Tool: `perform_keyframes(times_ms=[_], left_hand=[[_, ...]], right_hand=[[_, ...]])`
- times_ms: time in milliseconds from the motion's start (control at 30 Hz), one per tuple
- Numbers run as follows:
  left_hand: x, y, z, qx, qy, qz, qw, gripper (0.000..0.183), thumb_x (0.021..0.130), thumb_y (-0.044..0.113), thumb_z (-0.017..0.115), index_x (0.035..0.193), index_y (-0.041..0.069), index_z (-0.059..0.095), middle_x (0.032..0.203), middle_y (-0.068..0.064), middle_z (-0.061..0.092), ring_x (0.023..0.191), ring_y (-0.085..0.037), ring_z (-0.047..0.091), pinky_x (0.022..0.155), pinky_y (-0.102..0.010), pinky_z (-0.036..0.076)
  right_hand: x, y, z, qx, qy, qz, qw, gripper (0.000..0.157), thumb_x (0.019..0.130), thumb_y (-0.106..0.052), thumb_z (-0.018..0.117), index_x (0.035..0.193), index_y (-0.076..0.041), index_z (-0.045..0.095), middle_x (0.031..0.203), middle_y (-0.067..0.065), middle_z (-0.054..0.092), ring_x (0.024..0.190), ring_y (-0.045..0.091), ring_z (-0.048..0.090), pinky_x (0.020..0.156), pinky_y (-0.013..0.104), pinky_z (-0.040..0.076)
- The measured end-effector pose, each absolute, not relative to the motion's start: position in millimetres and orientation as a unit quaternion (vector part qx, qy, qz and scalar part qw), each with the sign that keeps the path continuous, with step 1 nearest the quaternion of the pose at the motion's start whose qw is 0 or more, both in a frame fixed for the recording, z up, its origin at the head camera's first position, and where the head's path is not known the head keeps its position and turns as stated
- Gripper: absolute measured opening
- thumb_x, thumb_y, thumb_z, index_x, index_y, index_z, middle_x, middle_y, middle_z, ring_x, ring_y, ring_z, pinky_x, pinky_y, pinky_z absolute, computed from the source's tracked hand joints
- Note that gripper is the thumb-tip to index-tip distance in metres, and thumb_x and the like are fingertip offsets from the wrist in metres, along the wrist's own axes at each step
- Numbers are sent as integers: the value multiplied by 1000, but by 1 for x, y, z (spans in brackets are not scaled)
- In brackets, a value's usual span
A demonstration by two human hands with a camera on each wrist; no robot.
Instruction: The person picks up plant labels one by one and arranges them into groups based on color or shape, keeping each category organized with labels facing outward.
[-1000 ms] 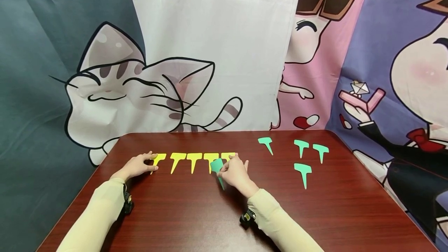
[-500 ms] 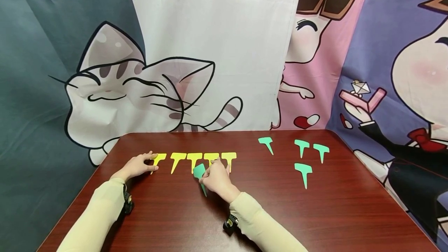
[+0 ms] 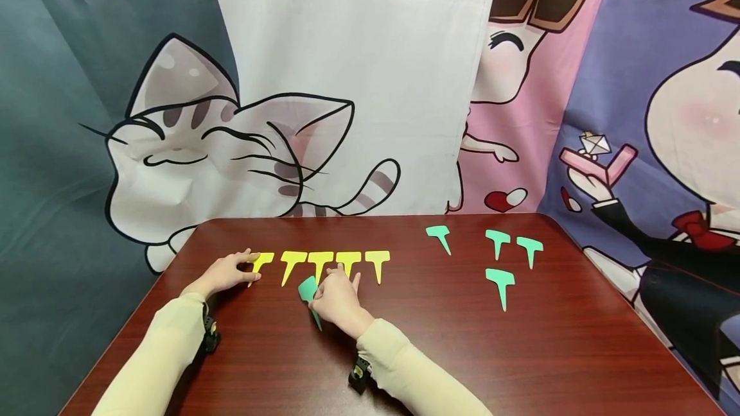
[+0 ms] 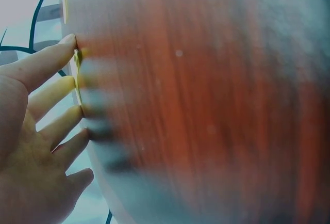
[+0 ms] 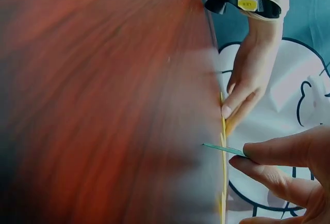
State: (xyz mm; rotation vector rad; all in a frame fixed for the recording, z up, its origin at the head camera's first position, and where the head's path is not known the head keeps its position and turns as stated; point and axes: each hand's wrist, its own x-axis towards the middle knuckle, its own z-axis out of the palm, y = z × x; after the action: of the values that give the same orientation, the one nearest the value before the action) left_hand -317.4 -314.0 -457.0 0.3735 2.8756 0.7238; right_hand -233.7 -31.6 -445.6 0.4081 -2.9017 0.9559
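Note:
In the head view my right hand (image 3: pixel 337 300) pinches a green T-shaped plant label (image 3: pixel 307 288) between thumb and fingers, its pointed stem slanting down towards me. The right wrist view shows this green label edge-on as a thin strip (image 5: pixel 216 147). My left hand (image 3: pixel 221 275) rests on the table at the left end of a row of yellow plant labels, fingertips and thumb touching the leftmost yellow label (image 3: pixel 264 260). Its fingers lie mostly straight in the left wrist view. The held green label is just in front of the second and third yellow labels (image 3: pixel 320 258).
Green plant labels lie at the back right: one alone (image 3: pixel 438 232), two side by side near the far corner (image 3: pixel 498 238), and one closer to me (image 3: pixel 500 278). The brown wooden table (image 3: pixel 439 352) ends against a printed cartoon cloth (image 3: pixel 370 82).
My right hand has moved left along the front of the yellow row and slightly towards me, carrying the green plant label. The left hand has stayed in place.

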Motion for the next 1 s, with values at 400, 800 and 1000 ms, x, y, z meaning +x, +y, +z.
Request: perform_keyframes(times_ms=[400,800,1000], left_hand=[[-317,-313,-458,126,960,239,74,69,85,40,67,141,5,46,149,-27,29,137,-51,20,105,-67,22],[-316,-312,-456,127,961,236,74,70,85,41,67,140,4,46,149,-28,30,137,-51,21,105,-66,23],[-316,-311,-455,128,961,236,71,69,85,40,68,140,4,47,149,-28,30,137,-51,22,105,-66,23]], right_hand=[[-233,-56,-448,123,-955,270,22,28,70,-22,79,48,-17,64,130,8,61,140,27,34,109,67,16],[-234,-71,-447,132,-972,193,34,32,72,-21,74,46,-18,56,125,4,64,139,27,36,106,67,22],[-233,-82,-447,124,-982,135,38,27,71,-30,76,53,-18,60,125,-2,63,139,23,38,107,64,24]])
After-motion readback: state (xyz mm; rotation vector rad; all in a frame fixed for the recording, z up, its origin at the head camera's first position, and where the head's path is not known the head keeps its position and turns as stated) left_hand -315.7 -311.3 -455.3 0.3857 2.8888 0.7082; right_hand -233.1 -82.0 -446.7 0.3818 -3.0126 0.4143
